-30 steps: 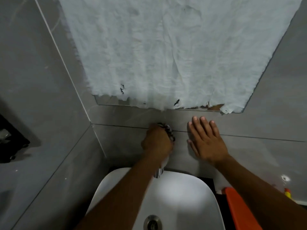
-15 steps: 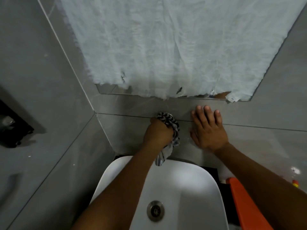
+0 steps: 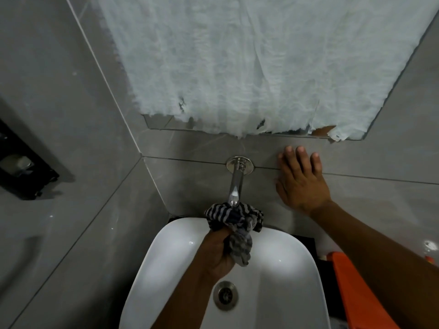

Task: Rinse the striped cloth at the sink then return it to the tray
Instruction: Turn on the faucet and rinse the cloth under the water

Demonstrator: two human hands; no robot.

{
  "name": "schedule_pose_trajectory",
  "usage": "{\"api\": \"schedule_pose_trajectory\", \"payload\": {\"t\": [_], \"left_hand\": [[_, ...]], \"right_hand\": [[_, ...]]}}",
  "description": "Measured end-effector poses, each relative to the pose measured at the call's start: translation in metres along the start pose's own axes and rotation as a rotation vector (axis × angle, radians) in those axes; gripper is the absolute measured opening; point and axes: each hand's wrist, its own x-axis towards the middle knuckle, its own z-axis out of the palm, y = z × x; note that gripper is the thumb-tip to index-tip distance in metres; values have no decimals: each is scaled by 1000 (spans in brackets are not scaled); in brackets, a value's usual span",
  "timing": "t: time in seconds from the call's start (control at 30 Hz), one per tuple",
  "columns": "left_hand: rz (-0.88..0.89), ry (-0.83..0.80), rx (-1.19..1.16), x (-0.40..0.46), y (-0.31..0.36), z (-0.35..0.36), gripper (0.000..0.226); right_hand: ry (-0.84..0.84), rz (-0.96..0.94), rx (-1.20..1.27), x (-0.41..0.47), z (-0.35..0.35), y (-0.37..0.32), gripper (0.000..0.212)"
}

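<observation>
The striped cloth (image 3: 235, 222), dark blue and white, is bunched in my left hand (image 3: 217, 252) over the white sink (image 3: 285, 269). It hangs right under the tip of the chrome tap (image 3: 235, 186) that comes out of the grey wall. My left hand is closed around the cloth's lower part. My right hand (image 3: 300, 181) lies flat with fingers spread on the wall tile to the right of the tap. No running water is visible. An orange tray (image 3: 356, 293) shows at the lower right edge.
The drain (image 3: 225, 296) sits in the sink's middle. A mirror covered with torn white paper (image 3: 237, 67) hangs above the tap. A black holder (image 3: 21, 165) is fixed to the left wall. Grey tile walls close in on the left and behind.
My left hand has come down from the tap's wall base to the spout tip with the cloth, uncovering the tap. My right hand stays on the wall.
</observation>
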Motion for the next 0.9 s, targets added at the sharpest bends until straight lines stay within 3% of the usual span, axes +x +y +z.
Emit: {"api": "schedule_pose_trajectory", "payload": {"t": [0.1,0.23,0.3,0.33,0.4,0.53,0.63,0.73,0.9], "left_hand": [[125,143,151,-1,-1,3,25],[466,546,953,-3,-2,4,19],[675,623,1095,-9,-12,2,27],[710,632,1074,-12,-15,-1,28],[618,631,849,-15,-16,-5,21],[118,413,236,-22,-17,-9,25],[219,510,225,-20,-27,-14,19],[388,615,375,-21,-20,-8,14],[384,651,606,-25,0,3,24]], "right_hand": [[16,0,-2,1,0,0,77],[21,-4,-11,0,4,-1,77],[27,-2,-11,-1,7,-1,78],[30,-2,-13,-2,7,0,78],[37,0,-26,-2,9,0,79],[32,-2,-10,-3,11,0,80],[35,-4,-24,-3,12,0,82],[45,-12,-23,-3,12,-1,82],[42,-8,-31,-4,13,0,83]]}}
